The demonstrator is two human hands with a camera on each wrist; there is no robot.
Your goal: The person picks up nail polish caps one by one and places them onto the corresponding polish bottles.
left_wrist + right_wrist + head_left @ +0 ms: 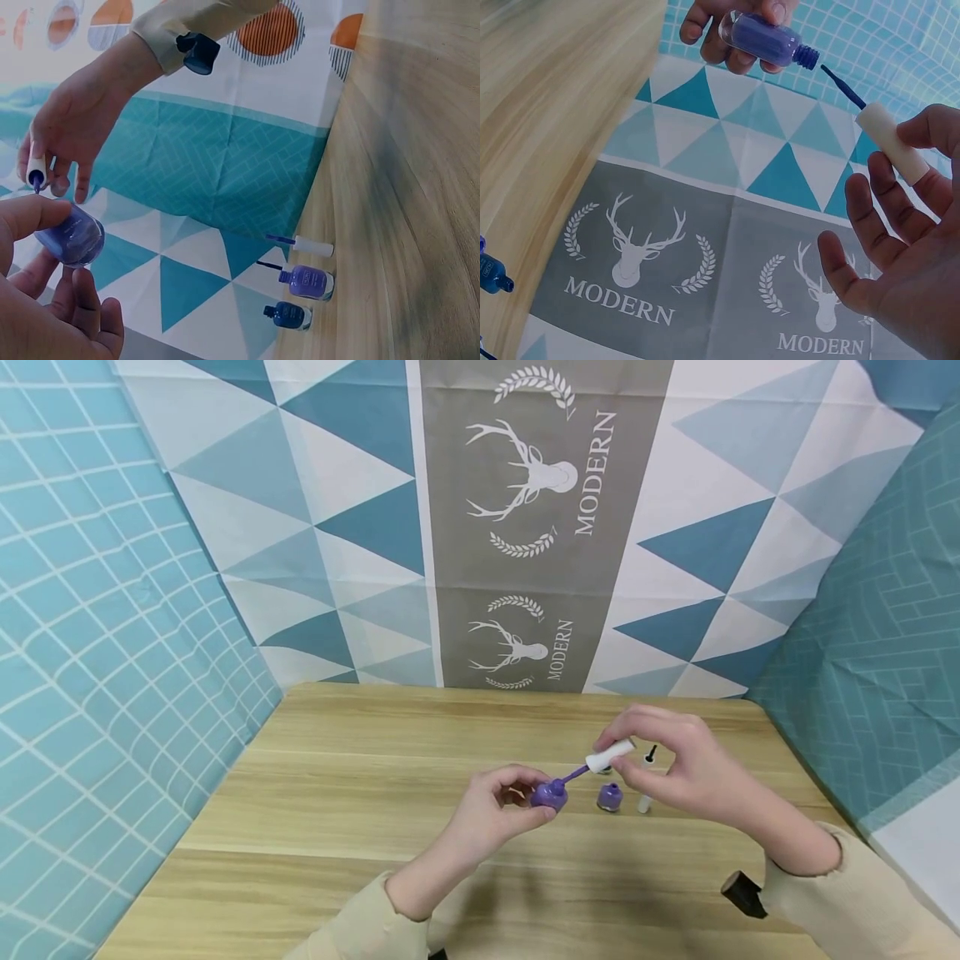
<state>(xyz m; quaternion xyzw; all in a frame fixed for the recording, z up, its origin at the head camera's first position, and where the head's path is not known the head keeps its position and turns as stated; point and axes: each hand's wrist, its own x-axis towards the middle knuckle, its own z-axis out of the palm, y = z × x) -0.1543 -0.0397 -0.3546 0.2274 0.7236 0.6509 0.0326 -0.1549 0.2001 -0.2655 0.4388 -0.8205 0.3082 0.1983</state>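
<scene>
My left hand point(491, 810) holds a small glass bottle of purple nail polish point(763, 37) between thumb and fingers, above the table. Its threaded neck is uncapped and tilts toward the other hand. The white cap point(609, 756) is pinched in my right hand point(678, 760), thumb against fingers. From that cap a purple-coated brush point(844, 86) points at the bottle, its tip just outside the mouth in the right wrist view. The right hand's other fingers are loosely spread.
On the wooden table point(337, 810), a second purple polish bottle point(309, 282) stands uncapped beside a dark blue one point(291, 316). White caps, one plainly visible point(313, 247), stand near them with brushes upward. Patterned cloth point(360, 527) hangs behind and at both sides.
</scene>
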